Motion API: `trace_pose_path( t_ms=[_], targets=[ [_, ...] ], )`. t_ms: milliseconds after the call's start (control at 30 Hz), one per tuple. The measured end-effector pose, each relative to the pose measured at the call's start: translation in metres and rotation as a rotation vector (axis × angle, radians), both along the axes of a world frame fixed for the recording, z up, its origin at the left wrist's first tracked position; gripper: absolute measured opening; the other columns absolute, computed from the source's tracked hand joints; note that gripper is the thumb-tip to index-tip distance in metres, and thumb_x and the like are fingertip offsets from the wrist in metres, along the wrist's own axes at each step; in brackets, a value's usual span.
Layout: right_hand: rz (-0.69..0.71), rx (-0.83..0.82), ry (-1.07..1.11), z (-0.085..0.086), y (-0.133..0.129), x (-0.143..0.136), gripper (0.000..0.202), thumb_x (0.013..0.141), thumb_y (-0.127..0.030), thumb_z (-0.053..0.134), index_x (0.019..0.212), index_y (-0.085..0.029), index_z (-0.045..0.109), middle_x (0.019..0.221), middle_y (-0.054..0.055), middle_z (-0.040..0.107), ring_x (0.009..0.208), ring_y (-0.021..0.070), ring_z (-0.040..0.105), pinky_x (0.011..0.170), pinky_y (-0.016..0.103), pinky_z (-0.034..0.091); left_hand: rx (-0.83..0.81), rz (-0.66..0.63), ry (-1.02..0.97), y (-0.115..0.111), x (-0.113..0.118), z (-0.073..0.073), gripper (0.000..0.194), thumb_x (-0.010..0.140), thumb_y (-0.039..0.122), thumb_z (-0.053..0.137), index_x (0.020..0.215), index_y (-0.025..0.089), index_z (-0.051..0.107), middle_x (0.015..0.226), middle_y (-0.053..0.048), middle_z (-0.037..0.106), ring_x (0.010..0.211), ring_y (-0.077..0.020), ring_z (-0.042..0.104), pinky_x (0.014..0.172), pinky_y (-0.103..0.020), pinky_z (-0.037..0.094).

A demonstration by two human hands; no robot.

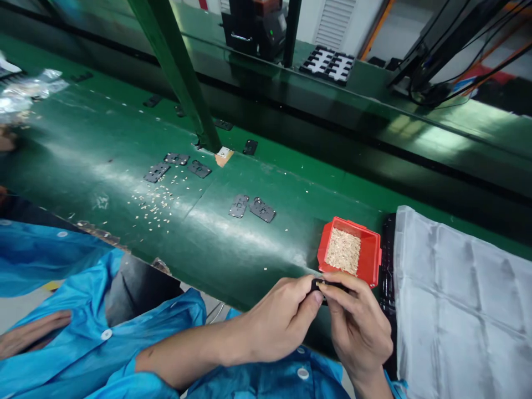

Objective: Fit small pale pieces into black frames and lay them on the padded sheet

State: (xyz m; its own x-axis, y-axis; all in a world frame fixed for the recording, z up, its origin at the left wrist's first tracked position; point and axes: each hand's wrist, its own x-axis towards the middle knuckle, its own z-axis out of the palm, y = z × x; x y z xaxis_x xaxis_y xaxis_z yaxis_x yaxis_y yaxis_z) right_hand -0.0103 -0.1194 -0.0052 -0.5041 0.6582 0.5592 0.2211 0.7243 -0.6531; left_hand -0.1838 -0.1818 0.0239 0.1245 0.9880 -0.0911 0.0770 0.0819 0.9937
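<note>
My left hand (285, 316) grips a small black part (316, 285) just in front of the red bin. My right hand (359, 321) meets it there, its thumb and fingers pinched at the part; a tiny light-coloured piece seems to be at the fingertips. Most of the black part is hidden by my fingers. Behind my hands stands the red bin (371, 256), holding many small beige pieces (343, 250). Two flat black parts (239, 205) (262, 209) lie side by side on the green table (216, 244), left of the bin.
Several black parts (177, 159) and scattered beige pieces (155, 205) lie further left. A green post (178, 72) rises from the table. Right of the bin is a black tray (388, 260) beside a translucent white sheet (461, 299). A person in a blue sleeve (54, 255) is at the left.
</note>
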Motion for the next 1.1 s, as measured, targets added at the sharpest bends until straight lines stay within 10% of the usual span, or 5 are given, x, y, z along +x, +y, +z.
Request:
trace_pose_path(
  t_ms=[800, 1100],
  targets=[
    [0.048, -0.074, -0.035, -0.012, -0.002, 0.002, 0.034, 0.094, 0.005, 0.062, 0.111, -0.021, 0.076, 0.113, 0.008, 0.072, 0.099, 0.0199, 0.075, 0.085, 0.034, 0.065, -0.035, 0.023, -0.021, -0.004, 0.002, -0.014, 0.02, 0.109, 0.022, 0.038, 0.09, 0.02, 0.045, 0.07, 0.006, 0.047, 0.059, -0.0099, 0.04, 0.062, -0.028, 0.032],
    [-0.246, -0.591, 0.124, -0.009, -0.01, 0.009, 0.018, 0.096, -0.027, 0.075, 0.113, -0.022, 0.071, 0.104, 0.008, 0.077, 0.079, 0.0178, 0.077, 0.071, 0.028, 0.065, -0.054, 0.106, -0.018, -0.009, -0.009, -0.014, 0.026, 0.109, 0.023, 0.035, 0.085, 0.021, 0.045, 0.065, 0.006, 0.046, 0.056, -0.0108, 0.043, 0.06, -0.028, 0.032]
  ],
)
